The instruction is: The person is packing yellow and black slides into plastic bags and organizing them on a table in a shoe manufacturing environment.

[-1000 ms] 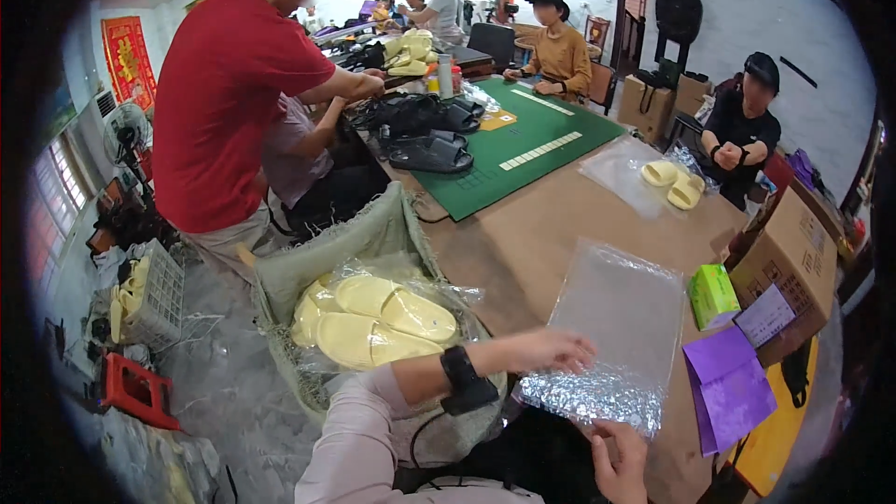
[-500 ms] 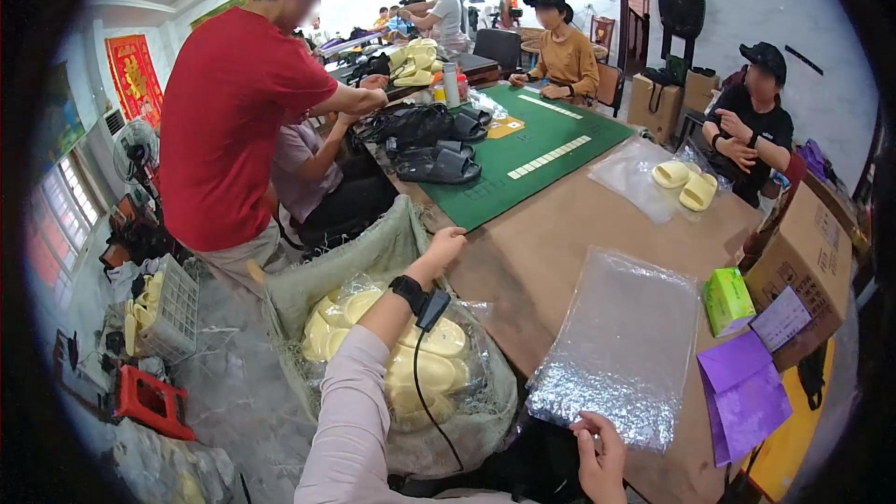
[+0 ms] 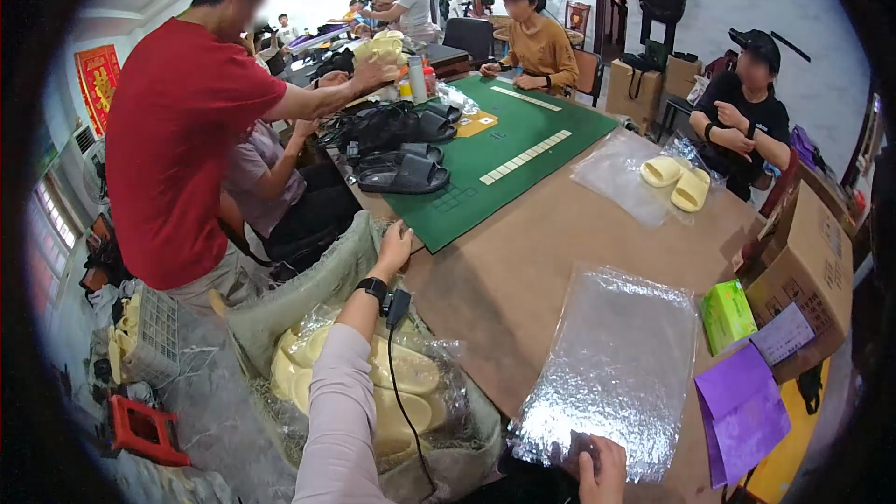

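Observation:
My left hand (image 3: 396, 247) reaches forward over the sack (image 3: 485, 443) to the table edge, beside the near corner of a green mat (image 3: 523, 168). Its fingers are curled; what they hold, if anything, is hidden. A black band with a cable circles that wrist. Below the arm, pale yellow slippers (image 3: 411, 364) in clear plastic fill the sack. At the table's near edge my right hand (image 3: 605, 471) has its fingers closed at the lower edge of a stack of clear plastic bags (image 3: 616, 355). A dark patch shows through the plastic by the fingertips.
Black slippers (image 3: 403, 173) lie at the mat's left. Yellow slippers (image 3: 689, 189) rest on plastic at the far right. A cardboard box (image 3: 803, 271), green carton (image 3: 728, 315) and purple bag (image 3: 742, 406) stand right. A person in red (image 3: 187, 149) stands left; others sit around the table.
The view has shifted, so the table sits further left. My right fingers have closed in on the bags' edge. The person in red has stretched an arm out toward the yellow slippers at the back.

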Tool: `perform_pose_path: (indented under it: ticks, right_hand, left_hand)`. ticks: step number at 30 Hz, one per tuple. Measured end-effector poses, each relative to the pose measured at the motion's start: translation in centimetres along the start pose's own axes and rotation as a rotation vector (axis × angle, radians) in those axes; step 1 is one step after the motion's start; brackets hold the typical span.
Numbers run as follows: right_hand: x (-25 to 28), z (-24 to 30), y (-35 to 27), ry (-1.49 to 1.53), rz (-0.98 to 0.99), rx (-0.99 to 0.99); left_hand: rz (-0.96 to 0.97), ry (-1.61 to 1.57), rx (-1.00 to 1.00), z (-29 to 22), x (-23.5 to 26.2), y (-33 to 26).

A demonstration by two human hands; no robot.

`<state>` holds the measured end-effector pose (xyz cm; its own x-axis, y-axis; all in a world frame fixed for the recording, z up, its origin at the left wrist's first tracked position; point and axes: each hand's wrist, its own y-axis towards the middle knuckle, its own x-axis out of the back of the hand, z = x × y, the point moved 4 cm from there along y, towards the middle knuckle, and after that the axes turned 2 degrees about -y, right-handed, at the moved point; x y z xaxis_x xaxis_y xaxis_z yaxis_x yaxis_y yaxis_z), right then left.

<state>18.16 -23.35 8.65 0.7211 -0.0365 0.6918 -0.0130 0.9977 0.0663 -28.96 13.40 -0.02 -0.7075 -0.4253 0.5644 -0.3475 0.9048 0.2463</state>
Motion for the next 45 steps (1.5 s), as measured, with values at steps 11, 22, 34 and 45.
perform_pose_path:
  ticks: [11, 22, 34, 45]
  right_hand:
    - [-0.9, -1.0, 1.9, -0.105, 0.058, 0.051]
    - [-1.0, -2.9, 2.5, -0.191, 0.091, 0.067]
    - [0.0, -3.2, 3.9, -0.256, 0.169, 0.144]
    - [2.1, -5.2, 5.9, 0.044, 0.397, 0.037]
  left_hand:
    - [0.025, 0.254, -0.12, -1.6, -1.9, 3.3]
    - [0.168, 0.272, -0.097, -0.6, -2.8, 3.3]
    - [0.14, 0.313, -0.098, -0.7, -2.4, 1.5]
    - [0.091, 0.407, -0.028, -2.5, -3.6, 1.8]
